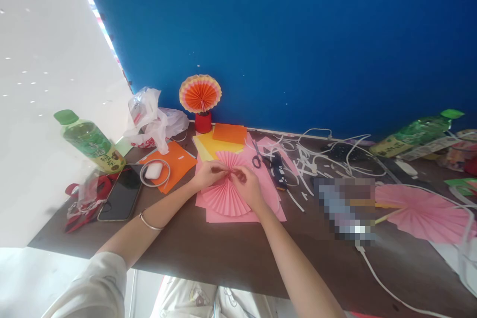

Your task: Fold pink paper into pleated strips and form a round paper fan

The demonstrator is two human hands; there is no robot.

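Observation:
A pleated pink paper fan (226, 198) spreads out in front of me, with one fanned part above and a wider one below its pinched middle. My left hand (211, 174) closes on that middle from the left, fingertips pressed together. From the right my right hand (244, 184) grips the same spot with curled fingers. Under the fan lie sheets of pink paper (270, 198). Yellow paper (219, 147) and an orange sheet (229, 133) lie just beyond it. Dark-handled scissors (256, 160) rest to the right of the fan.
An orange-and-yellow paper fan (201, 93) stands in a red pot (203, 122) against the blue wall. Left are a green bottle (93, 141), a phone (119, 194) and a plastic bag (147, 114). White paper strips and cables (303, 159) clutter the right, near another pink fan (425, 211).

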